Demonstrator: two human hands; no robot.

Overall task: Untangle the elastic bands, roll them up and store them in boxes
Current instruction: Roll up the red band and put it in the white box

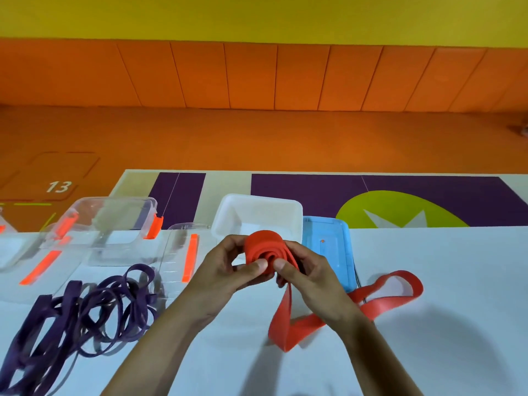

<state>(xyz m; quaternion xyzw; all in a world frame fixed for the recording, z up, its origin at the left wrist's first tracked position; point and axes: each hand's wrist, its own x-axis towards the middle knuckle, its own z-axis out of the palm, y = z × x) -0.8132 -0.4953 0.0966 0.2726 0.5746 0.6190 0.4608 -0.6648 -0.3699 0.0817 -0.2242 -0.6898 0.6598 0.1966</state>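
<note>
Red band (264,248), part coiled, pinched by left hand (223,271) and right hand (313,277): probably soft, springy, apt to unroll; best gripped across coil.

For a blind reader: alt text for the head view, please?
The left hand and right hand grip a partly rolled red band over a white table, its loose tail trailing right. Tangled purple bands lie at left; a white box, blue lid and clear boxes sit behind.

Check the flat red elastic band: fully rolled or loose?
Partly rolled: left hand and right hand grip the coiled red elastic band; its tail lies loose on the white table.
</note>
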